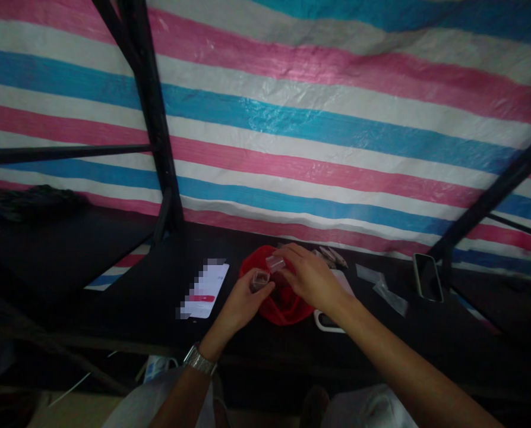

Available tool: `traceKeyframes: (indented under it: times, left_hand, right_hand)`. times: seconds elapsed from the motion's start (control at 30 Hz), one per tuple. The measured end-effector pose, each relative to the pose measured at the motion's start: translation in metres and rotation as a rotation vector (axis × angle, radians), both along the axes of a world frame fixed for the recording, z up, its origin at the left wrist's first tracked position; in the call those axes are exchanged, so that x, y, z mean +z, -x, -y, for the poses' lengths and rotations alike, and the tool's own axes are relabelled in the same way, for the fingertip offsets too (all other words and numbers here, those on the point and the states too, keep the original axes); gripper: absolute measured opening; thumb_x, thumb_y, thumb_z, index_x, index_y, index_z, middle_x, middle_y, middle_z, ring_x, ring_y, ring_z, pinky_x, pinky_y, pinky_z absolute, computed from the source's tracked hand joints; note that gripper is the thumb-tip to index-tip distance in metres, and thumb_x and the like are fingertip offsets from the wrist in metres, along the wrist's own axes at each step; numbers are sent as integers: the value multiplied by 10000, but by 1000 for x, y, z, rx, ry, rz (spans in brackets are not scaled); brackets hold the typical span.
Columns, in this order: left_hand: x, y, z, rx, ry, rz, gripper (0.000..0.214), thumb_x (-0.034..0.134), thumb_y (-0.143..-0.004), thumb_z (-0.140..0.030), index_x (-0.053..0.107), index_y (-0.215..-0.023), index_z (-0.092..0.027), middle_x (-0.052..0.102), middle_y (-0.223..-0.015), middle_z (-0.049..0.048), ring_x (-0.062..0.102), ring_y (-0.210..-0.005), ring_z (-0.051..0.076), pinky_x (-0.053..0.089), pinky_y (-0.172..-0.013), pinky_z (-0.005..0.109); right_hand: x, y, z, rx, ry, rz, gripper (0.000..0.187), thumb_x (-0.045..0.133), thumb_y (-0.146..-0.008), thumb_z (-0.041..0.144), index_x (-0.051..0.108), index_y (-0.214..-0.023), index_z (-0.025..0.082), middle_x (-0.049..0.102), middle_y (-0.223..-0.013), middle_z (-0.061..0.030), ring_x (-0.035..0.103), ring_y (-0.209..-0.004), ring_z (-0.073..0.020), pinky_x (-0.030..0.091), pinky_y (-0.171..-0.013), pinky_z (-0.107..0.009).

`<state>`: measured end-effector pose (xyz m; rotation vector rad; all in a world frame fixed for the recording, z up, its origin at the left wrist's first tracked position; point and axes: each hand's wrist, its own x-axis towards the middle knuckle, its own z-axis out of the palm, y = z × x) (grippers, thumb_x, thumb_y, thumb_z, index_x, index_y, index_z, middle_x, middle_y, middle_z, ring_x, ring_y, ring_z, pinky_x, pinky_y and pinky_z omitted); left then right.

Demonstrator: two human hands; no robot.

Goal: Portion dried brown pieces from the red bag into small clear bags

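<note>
Over a red plastic bowl or bag (280, 315), my left hand (243, 303) is closed around a small clear container (260, 278) whose open top faces up. Something brownish shows inside it, too small to name. My right hand (310, 276) pinches a small clear plastic piece (275, 263), perhaps a lid, just above and to the right of the container. The two clear pieces are close together but apart. What lies inside the red bowl or bag is dark and mostly hidden by my hands.
A white device (330, 324) lies partly under my right forearm. Several small filled packets (334, 257) are behind it. Clear plastic bags (388, 291) and a phone (428, 277) rest to the right. A white sheet or screen (209, 294) is at left on the black table (136, 315).
</note>
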<state>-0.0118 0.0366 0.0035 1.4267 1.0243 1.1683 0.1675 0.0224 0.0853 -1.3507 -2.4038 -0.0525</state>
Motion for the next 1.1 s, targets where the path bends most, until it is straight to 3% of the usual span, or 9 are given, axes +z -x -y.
traceKeyframes:
  times: [0.1,0.23,0.33,0.6,0.77,0.93,1.1]
  left_hand:
    - [4,8,3,57,55,2,286,748,-721,-444,699,-866,-202,736,-809,12,686,-778,209,532,-768,337]
    - [7,16,13,74,153,3,297,772,-688,-446,703,-825,-192,670,-653,-19,590,-598,167,459,-598,296]
    - [5,9,20,50,212,33,317,784,-660,-447,718,-816,-179,661,-636,-19,560,-563,149,423,-558,278]
    - [-3,-15,21,128,294,185,458,799,-575,-448,709,-924,-165,688,-746,-5,587,-611,135,432,-576,258]
    - [-5,-18,18,208,262,221,487,801,-556,-402,699,-970,-168,752,-893,42,677,-775,182,491,-671,278]
    - [-5,-18,20,257,190,160,402,777,-546,-303,700,-926,-195,766,-879,23,710,-840,222,535,-793,338]
    - [-7,-14,27,256,106,38,249,737,-580,-258,703,-824,-222,752,-802,0,705,-783,242,520,-787,366]
  right_hand:
    - [-5,1,3,-180,155,199,294,658,-985,179,684,-1278,163,739,-1290,-129,720,-1171,-280,545,-981,-364]
    - [-18,10,3,-227,224,330,321,579,-982,95,692,-1281,125,732,-1325,-176,692,-1239,-314,521,-998,-374]
    - [-25,15,-2,-252,235,360,379,457,-1005,38,675,-1311,91,721,-1341,-210,670,-1278,-322,507,-1018,-396]
    - [-32,3,-13,-129,263,384,358,535,-984,61,659,-1302,168,737,-1346,-123,686,-1262,-276,495,-1009,-351]
    - [-34,-2,-13,-59,295,400,347,633,-909,50,677,-1226,183,758,-1322,-93,704,-1231,-258,502,-970,-320]
    - [-38,0,-8,-71,295,418,378,628,-902,54,654,-1268,145,749,-1312,-141,699,-1240,-270,512,-974,-335]
    - [-38,-3,-8,-118,283,419,383,635,-885,68,658,-1266,114,755,-1269,-171,731,-1160,-303,548,-905,-355]
